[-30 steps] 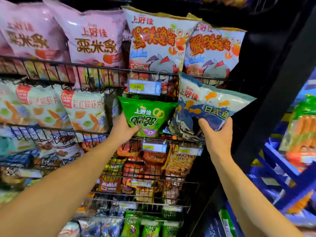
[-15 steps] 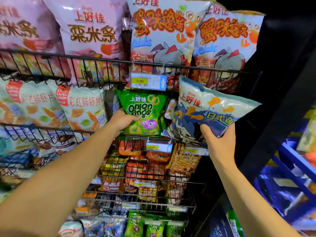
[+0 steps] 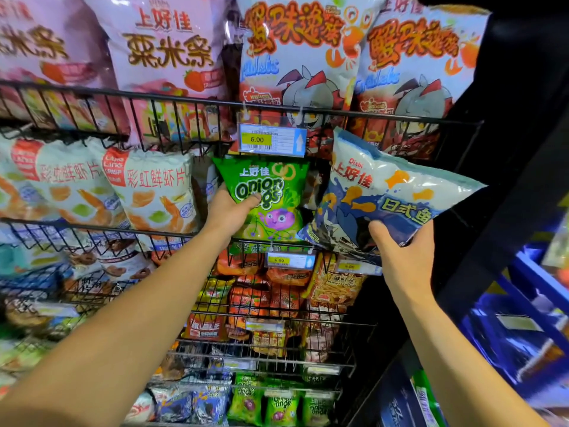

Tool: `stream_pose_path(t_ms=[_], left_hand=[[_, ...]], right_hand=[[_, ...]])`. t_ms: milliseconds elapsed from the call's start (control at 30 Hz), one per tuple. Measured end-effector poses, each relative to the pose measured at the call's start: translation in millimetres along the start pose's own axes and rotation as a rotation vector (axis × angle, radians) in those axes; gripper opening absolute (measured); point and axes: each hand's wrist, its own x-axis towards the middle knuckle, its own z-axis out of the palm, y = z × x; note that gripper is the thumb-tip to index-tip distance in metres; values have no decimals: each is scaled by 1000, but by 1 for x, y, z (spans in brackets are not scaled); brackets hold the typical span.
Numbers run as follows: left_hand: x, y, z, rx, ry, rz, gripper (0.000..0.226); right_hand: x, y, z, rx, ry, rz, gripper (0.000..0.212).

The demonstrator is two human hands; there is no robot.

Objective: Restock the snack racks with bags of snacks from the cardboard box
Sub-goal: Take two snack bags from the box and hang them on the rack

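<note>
The left hand (image 3: 229, 211) grips the green bag (image 3: 268, 198) at its left side, upright in the rack (image 3: 215, 101). The right hand (image 3: 403, 257) grips the tilted blue bag (image 3: 388, 195) from below, just beside it.

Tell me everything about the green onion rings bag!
The green bag is a small, shiny, puffy snack packet. It says "Onion rings" in white bubble letters, with white Chinese characters and two ring drawings above and a purple onion cartoon with eyes below. It stands upright in the middle wire rack, just under a yellow 6.00 price tag. The left hand grips its left edge, thumb on the front. A tilted blue bag sits close on its right; whether they touch is unclear.
</note>
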Motion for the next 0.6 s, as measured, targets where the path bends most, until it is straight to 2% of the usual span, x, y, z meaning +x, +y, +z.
stream_pose_path(t_ms=[167,333,600], left_hand=[[12,-6,4,163,-130,-63,58],[24,3,2,143,-104,-61,65],[33,12,-2,86,-194,-204,51]], right_hand=[[-1,-1,1,-11,1,9,46],[-2,-5,4,-17,-2,0,46],[0,-4,4,-18,-14,5,48]])
